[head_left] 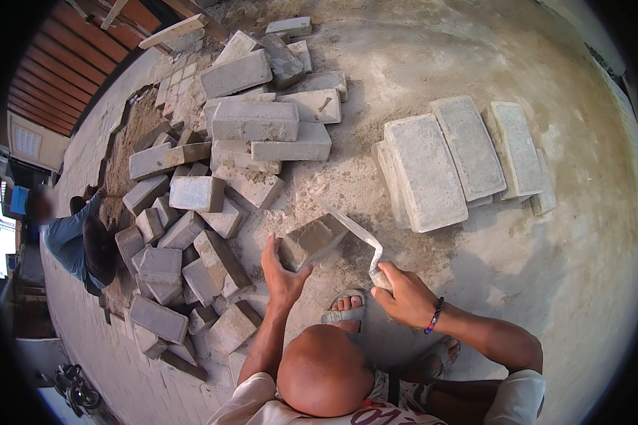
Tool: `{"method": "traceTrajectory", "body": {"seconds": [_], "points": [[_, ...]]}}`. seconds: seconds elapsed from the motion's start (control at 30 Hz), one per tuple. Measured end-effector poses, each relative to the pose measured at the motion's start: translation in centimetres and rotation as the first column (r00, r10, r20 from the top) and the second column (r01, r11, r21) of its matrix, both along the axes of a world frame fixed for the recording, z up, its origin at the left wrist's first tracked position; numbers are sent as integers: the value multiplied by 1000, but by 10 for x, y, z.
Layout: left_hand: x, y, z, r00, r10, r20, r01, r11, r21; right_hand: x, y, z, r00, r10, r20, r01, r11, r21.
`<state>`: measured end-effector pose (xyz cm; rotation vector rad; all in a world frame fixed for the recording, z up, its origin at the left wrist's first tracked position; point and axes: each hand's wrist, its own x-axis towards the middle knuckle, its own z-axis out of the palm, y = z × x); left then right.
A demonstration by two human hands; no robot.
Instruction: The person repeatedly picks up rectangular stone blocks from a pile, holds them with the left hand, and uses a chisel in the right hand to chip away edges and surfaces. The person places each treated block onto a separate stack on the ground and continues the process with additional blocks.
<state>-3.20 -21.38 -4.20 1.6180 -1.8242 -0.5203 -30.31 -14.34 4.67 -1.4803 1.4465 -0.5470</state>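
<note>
My left hand [280, 273] grips a grey paving block [301, 241] by its near left side, tilted above the sandy concrete in the middle of the view. My right hand [400, 290] is closed round the handle of a metal trowel [358, 230], whose pale blade points up and left over the right part of that block; whether the blade touches it I cannot tell. Just below the block is my sandalled foot [344, 312], with my bare knee [326, 361] in the foreground.
A jumbled pile of pavers [255, 131] fills the left and centre, with stacked slabs [425, 170] at right. At far left a person in blue [67, 248] crouches by a paving edge. Wooden boards [170, 32] stand at top left; a motorbike [78, 389] is at lower left.
</note>
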Motion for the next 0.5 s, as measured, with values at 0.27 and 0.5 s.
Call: {"method": "traceTrajectory", "body": {"seconds": [0.27,0.5], "points": [[10,24,-19,979,186,-86,-174,976,129,63,1,4,979,187,-76,-190,981,-45],[10,23,-29,993,108,-47,-110,994,-29,21,-39,-87,936,115,-332,-58,983,175]]}}
